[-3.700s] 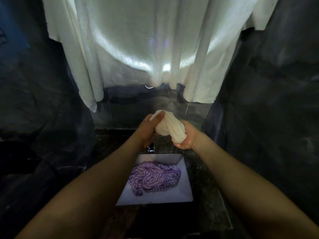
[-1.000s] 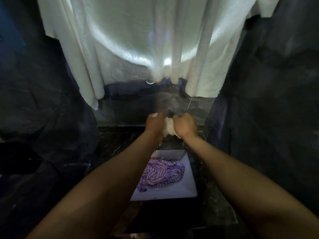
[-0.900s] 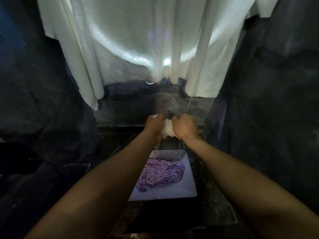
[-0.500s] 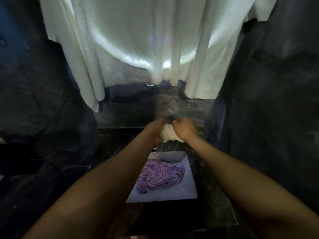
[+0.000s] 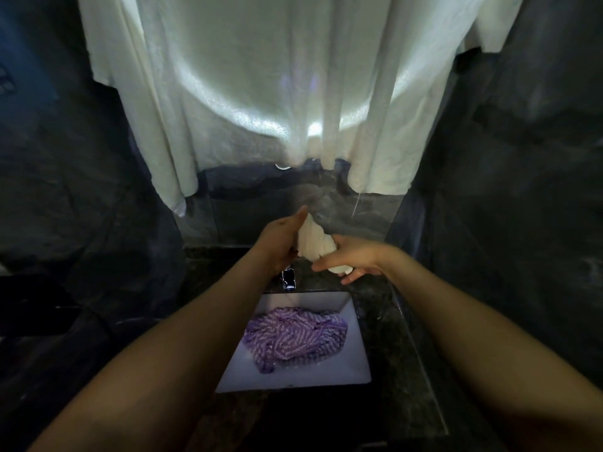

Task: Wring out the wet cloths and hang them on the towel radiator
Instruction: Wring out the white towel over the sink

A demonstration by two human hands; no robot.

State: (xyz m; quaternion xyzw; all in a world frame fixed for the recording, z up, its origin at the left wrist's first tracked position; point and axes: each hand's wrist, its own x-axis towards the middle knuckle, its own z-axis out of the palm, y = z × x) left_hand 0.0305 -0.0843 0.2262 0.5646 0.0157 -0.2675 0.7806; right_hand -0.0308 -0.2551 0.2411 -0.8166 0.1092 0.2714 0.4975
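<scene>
Above the sink (image 5: 357, 324), the left hand (image 5: 282, 243) grips a twisted white cloth (image 5: 314, 240); the right hand (image 5: 354, 261) cups its lower end, fingers spread. A purple cloth (image 5: 295, 342) lies in the sink.

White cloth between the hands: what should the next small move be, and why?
Probably close the right hand back around the white cloth and twist once more over the sink. That hand's fingers are spread open under the twisted cloth, while the left hand grips its upper part. The purple striped cloth lies unwrung in the basin, below the hanging white towels.
</scene>
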